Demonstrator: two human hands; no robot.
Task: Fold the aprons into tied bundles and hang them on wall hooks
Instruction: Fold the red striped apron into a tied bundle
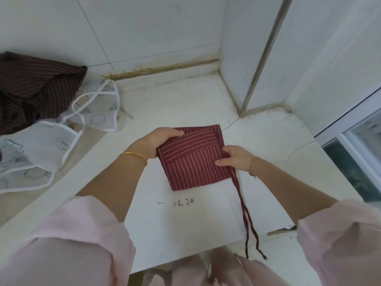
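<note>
Folding is the step in hand: the red striped apron lies as a compact square on the white counter, between the two hands. The left hand grips its left edge, fingers curled over the top fold. The right hand pinches the right edge, where the ties leave and trail below that hand, past the counter's front edge. The bundle is not yet tied, so the next move likely calls for gathering those ties and wrapping them round the square. Well left of the left hand lie a translucent white apron and a dark brown striped apron.
</note>
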